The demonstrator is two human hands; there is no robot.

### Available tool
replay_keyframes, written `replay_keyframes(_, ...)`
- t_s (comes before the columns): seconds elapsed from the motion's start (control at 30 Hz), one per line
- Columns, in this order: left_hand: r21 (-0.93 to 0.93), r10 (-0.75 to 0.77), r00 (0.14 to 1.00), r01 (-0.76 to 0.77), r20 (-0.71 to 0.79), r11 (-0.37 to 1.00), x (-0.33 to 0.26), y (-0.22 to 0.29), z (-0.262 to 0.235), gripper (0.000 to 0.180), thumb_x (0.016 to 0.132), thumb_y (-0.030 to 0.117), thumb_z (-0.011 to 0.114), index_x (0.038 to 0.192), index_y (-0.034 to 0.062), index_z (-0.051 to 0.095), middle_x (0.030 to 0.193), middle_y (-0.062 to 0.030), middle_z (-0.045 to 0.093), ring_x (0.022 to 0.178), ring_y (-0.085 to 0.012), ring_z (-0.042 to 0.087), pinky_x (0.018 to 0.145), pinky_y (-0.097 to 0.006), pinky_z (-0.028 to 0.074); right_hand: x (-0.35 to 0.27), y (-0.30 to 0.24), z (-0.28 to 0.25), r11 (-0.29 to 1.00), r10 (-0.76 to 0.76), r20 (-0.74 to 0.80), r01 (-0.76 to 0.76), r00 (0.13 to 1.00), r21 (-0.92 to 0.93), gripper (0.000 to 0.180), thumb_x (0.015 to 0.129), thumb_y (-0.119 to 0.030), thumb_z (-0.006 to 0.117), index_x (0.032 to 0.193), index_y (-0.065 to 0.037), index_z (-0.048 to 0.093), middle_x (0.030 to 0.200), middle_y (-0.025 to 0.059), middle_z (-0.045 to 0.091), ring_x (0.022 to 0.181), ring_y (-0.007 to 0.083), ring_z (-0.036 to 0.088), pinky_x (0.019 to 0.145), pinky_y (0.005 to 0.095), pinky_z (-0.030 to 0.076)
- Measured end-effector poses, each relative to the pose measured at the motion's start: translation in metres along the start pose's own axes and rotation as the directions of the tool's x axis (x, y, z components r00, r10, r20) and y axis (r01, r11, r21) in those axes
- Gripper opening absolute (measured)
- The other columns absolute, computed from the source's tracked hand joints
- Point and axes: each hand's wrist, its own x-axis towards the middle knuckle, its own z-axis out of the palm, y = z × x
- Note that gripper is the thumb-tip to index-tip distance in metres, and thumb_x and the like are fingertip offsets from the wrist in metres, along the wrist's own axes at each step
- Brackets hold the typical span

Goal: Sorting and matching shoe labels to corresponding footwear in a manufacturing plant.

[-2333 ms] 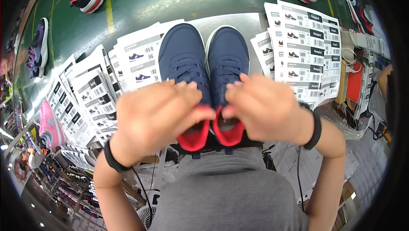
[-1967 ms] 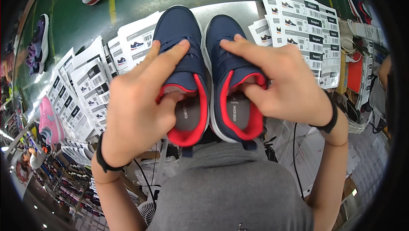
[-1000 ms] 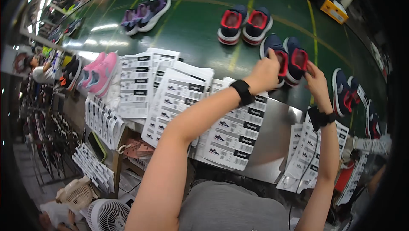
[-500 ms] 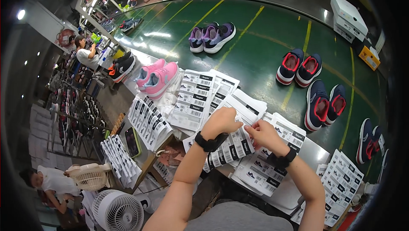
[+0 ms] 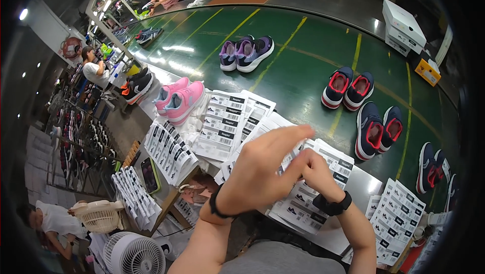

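Note:
My left hand point(image 5: 260, 170) is raised close to the view above the label sheets, a dark band on its wrist. Its fingers stretch to the right, apart from the thumb, and nothing shows between them. My right hand point(image 5: 322, 177), with a black watch on the wrist, is just beyond the left thumb. Its fingers are curled into a pinch; whatever they hold is hidden. Below and around both hands lie stacks of printed white label sheets, one label stack point(image 5: 222, 125) at the left and another label stack point(image 5: 303, 206) under the right wrist.
Pink shoes point(image 5: 184, 102) stand left of the labels. On the green conveyor belt point(image 5: 293, 89) are purple-black shoes point(image 5: 247, 54) and navy-red shoes point(image 5: 371, 127). White boxes point(image 5: 404, 26) are at the far right. A phone point(image 5: 149, 175) and a white fan point(image 5: 134, 256) are at the left; co-workers sit beyond.
My left hand has lifted off the label sheets toward the view, its fingers straightening to the right. My right hand has moved slightly and stays curled. The whole view has shifted a little.

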Motion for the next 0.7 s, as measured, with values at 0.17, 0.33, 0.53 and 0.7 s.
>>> replay_keyframes(0.17, 0.337, 0.149, 0.982, -0.18, 0.117, 0.924, 0.009, 0.026, -0.033, 0.07, 0.073, 0.022, 0.08, 0.129, -0.0076, 0.051, 0.126, -0.0267, 0.057, 0.12, -0.039, 0.055, 0.102, -0.04, 0.041, -0.034, -0.063, -0.045, 0.882, -0.466, -0.226, 0.431, 0.855, -0.191, 0.009, 0.091, -0.007, 0.059, 0.093, 0.002, 0.057, 0.065, 0.0121, 0.058, 0.05, 0.0145, 0.05, 0.048, 0.0279, 0.039)
replay_keyframes(0.33, -0.265, -0.246, 0.839, 0.409, 0.485, 0.873, 0.006, -0.04, -0.018, 0.046, 0.087, 0.009, 0.068, 0.126, -0.0069, 0.05, 0.108, -0.0172, 0.066, 0.097, -0.0227, 0.064, 0.087, -0.032, 0.049, -0.073, -0.121, -0.084, 0.806, -0.592, -0.304, 0.537, 0.746, -0.25, 0.01, 0.089, -0.005, 0.065, 0.093, 0.002, 0.061, 0.066, 0.0028, 0.058, 0.061, 0.0054, 0.054, 0.055, 0.0202, 0.041)
replay_keyframes(0.53, -0.565, -0.254, 0.887, 0.445, 0.386, 0.695, -0.012, -0.008, 0.016, 0.022, 0.092, 0.0, 0.062, 0.112, -0.0071, 0.057, 0.104, -0.0094, 0.067, 0.094, -0.0109, 0.062, 0.082, -0.024, 0.049, -0.116, -0.116, -0.126, 0.806, -0.358, -0.282, 0.447, 0.89, 0.387, 0.024, 0.089, -0.009, 0.068, 0.107, 0.005, 0.064, 0.092, 0.0061, 0.069, 0.078, 0.0081, 0.063, 0.066, 0.0208, 0.051)
replay_keyframes(0.7, -0.534, -0.258, 0.868, 0.47, 0.424, 0.703, -0.015, 0.0, 0.031, 0.025, 0.09, -0.002, 0.062, 0.114, -0.0081, 0.057, 0.104, -0.0109, 0.067, 0.095, -0.012, 0.062, 0.082, -0.025, 0.05, -0.12, -0.104, -0.113, 0.835, -0.338, -0.562, 0.515, 0.755, 0.191, 0.021, 0.087, -0.003, 0.069, 0.106, 0.006, 0.069, 0.091, 0.0108, 0.072, 0.077, 0.0125, 0.067, 0.069, 0.0231, 0.057)
